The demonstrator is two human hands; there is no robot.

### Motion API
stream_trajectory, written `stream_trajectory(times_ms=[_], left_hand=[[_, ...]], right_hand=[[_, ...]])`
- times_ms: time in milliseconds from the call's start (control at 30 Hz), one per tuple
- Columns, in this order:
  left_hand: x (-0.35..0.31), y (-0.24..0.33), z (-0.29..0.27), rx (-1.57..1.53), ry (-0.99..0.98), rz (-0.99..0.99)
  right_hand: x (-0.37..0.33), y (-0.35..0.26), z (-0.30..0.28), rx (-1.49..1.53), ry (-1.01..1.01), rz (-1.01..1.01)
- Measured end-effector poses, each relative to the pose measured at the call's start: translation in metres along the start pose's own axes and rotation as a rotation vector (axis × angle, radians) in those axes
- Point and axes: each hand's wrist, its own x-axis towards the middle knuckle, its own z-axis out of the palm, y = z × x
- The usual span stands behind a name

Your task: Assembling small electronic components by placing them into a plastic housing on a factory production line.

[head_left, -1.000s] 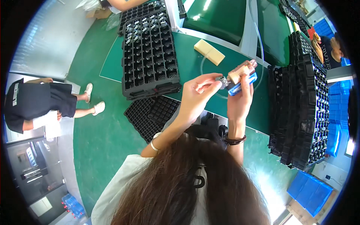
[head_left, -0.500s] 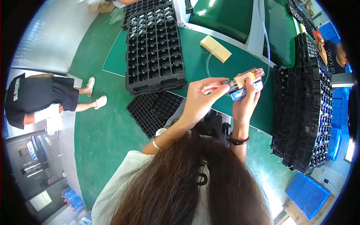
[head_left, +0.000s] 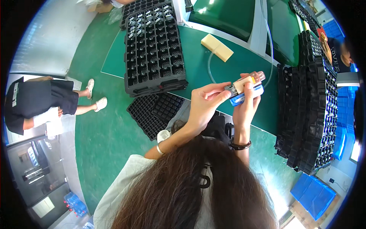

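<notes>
In my right hand (head_left: 247, 108) is a small device (head_left: 238, 100) with a blue body, a cream block on top and a clear, pinkish end. The thumb lies along its top. My left hand (head_left: 206, 103) pinches a small grey metal piece (head_left: 230, 89) between thumb and fingertips, at the device's left end. The metal piece touches the device or sits partly in it; I cannot tell which. Both hands are above the near part of the green table (head_left: 192, 45). A clear tube (head_left: 209, 65) bends down toward the device; its lower end is hidden behind the hands.
A black compartment tray (head_left: 154, 57) tops a stack at left, with several metal pieces at its far end. A cream block (head_left: 217, 47) lies beyond my hands. Tall black tray stacks (head_left: 301, 114) stand at right. More trays (head_left: 143, 114) sit low at left. A person (head_left: 42, 99) stands far left.
My left hand has brought the metal piece closer against the device's end. The device in my right hand has shifted slightly left and down in view.
</notes>
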Motion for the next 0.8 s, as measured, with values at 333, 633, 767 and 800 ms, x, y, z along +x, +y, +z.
stream_trajectory(times_ms=[333, 633, 767, 800], left_hand=[[0.02, -0.021, -0.031, 0.174, 0.076, 0.089], [0.008, 0.022, -0.056, 0.256, 0.092, 0.19], [0.018, 0.039, -0.071, 0.303, 0.103, 0.273], [0.025, 0.046, -0.075, 0.385, 0.127, 0.328]], right_hand=[[0.083, 0.053, -0.01, -0.332, -0.082, -0.097], [0.155, 0.115, 0.004, -0.8, -0.213, -0.32], [0.151, 0.112, 0.007, -0.864, -0.195, -0.323], [0.148, 0.108, 0.005, -0.855, -0.195, -0.352]])
